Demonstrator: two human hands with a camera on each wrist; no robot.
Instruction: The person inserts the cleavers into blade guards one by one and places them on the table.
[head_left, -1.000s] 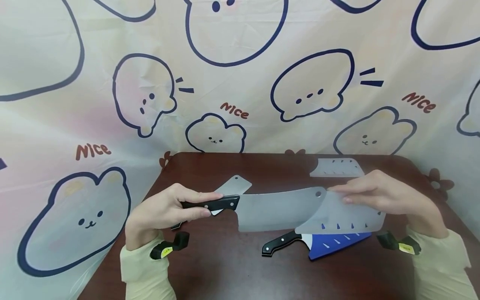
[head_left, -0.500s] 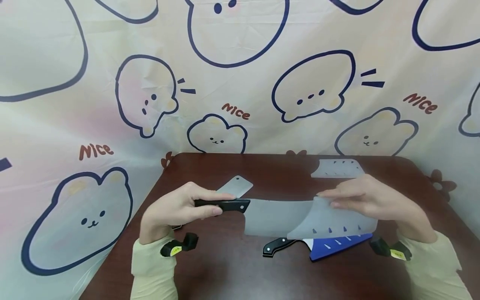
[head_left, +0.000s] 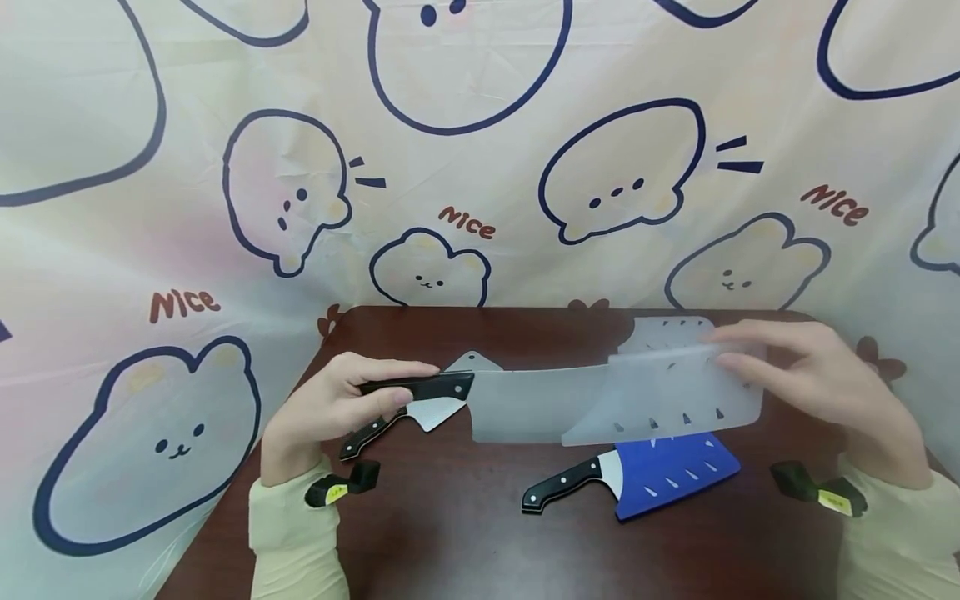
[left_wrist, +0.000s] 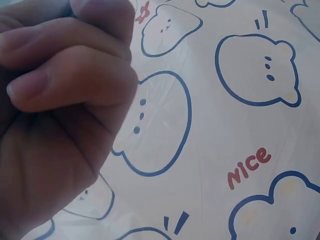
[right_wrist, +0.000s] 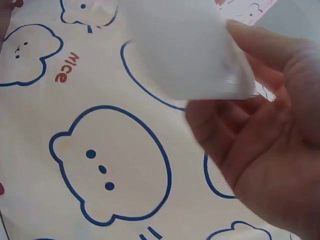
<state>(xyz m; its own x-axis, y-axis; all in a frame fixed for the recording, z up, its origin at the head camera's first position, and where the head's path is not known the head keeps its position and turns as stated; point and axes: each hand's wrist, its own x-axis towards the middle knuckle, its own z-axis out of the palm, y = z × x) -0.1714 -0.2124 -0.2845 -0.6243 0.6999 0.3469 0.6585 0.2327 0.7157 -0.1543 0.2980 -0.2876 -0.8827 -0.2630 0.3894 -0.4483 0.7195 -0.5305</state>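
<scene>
In the head view my left hand [head_left: 337, 408] grips the black handle of a cleaver [head_left: 536, 404], thumb in front and index finger along the top. The wide steel blade points right, raised above the table. A translucent white blade guard [head_left: 697, 387] with small slots covers its outer part; the blade near the handle is bare. My right hand [head_left: 825, 375] pinches the guard's upper far corner between thumb and fingers. In the right wrist view the guard [right_wrist: 190, 55] lies between the right thumb and fingers. The left wrist view shows curled left fingers [left_wrist: 70, 75], the cleaver hidden.
On the brown table [head_left: 465, 533], a knife in a blue guard [head_left: 675, 479] lies below the raised blade. Another black-handled knife [head_left: 375, 433] lies behind the left hand, partly covered. A second white guard [head_left: 663, 333] is at the back right, before a printed cloth [head_left: 510, 167].
The guard covers more of the cleaver blade than a second ago, hiding the hole at its tip. My right hand has shifted to the guard's far end, and both hands have risen slightly.
</scene>
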